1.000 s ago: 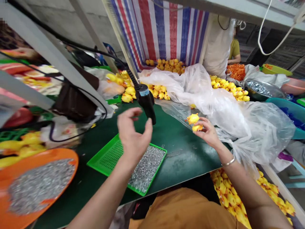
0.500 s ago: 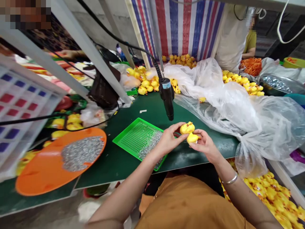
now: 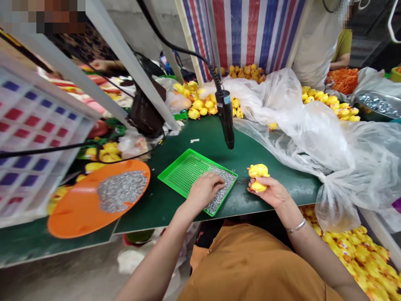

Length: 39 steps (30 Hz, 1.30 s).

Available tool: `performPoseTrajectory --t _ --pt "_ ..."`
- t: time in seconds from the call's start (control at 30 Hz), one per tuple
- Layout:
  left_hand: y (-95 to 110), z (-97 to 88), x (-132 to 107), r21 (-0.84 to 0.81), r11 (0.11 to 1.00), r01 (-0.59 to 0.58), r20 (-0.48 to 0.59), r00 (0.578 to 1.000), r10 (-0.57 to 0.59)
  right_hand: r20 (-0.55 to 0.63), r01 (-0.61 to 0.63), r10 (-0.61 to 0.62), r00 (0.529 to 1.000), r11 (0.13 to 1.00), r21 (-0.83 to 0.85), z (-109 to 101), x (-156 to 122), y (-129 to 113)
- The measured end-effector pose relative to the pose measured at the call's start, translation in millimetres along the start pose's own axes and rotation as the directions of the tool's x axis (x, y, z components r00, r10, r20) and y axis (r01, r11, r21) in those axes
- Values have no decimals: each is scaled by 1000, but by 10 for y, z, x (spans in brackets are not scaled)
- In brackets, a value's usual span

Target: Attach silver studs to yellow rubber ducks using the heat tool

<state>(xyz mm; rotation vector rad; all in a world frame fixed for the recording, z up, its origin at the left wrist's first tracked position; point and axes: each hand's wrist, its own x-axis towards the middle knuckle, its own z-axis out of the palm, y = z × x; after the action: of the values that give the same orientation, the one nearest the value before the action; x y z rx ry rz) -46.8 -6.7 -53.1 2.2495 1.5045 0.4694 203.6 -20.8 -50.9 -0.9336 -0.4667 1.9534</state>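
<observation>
Yellow toy duck [image 3: 258, 176] sits upright in the right hand [image 3: 271, 193], just above the near edge of the green table [image 3: 250, 154]. The fingers close around its lower half, so its base and underside are hidden. The left hand [image 3: 205, 190] lies palm down on the green tray [image 3: 184, 169], with its fingertips curled into the small metal pieces [image 3: 223, 188]. Whether it pinches any of them cannot be told. These pieces are too small to make out singly. They fill the tray's near right part, and its far left part shows bare mesh.

A black hanging tool [image 3: 228, 125] points down above the table between tray and duck, and its cable runs out of the top of the picture. To the left, an orange dish [image 3: 72, 217] holds a grey heap [image 3: 120, 190] of similar bits, blurred. The shelving at the far left is blurred too.

A clear plastic bag [image 3: 328, 138] sprawls over the table's right side and veils what lies under it. More yellow ducks [image 3: 203, 104] are heaped at the table's far end, and another mass of ducks [image 3: 360, 251] is cut off at the lower right. A metal bowl [image 3: 379, 104] of shiny pieces is cut by the right edge. A co-worker [image 3: 343, 46] stands at the back, mostly hidden.
</observation>
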Motion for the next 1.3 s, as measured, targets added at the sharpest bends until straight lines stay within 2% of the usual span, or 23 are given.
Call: performPoseTrajectory --t 0.13,0.37,0.6,0.83,1.0,1.13,1.3 --pt "10 16 20 -56 998 18 -42 999 -21 -33 -35 35 999 999 -19 20 34 37" --pt "-32 64 10 -325 937 126 -127 976 -176 -53 17 -21 998 998 -62 7 25 89" --pt "20 85 23 -511 846 152 -116 963 -243 -47 -14 12 999 999 -38 22 -2 144" --pt "63 125 84 -608 787 108 -161 953 -255 -7 -31 31 999 999 -15 -5 -12 177" --pt "285 139 88 -668 738 98 -166 947 -276 20 -53 53 998 998 17 -21 -12 208" --pt "528 204 78 -688 725 24 -186 960 -208 68 -67 64 996 997 42 -19 -30 215" --pt "625 281 95 -724 688 -44 -212 964 -161 55 -52 51 997 999 4 -26 -65 215"
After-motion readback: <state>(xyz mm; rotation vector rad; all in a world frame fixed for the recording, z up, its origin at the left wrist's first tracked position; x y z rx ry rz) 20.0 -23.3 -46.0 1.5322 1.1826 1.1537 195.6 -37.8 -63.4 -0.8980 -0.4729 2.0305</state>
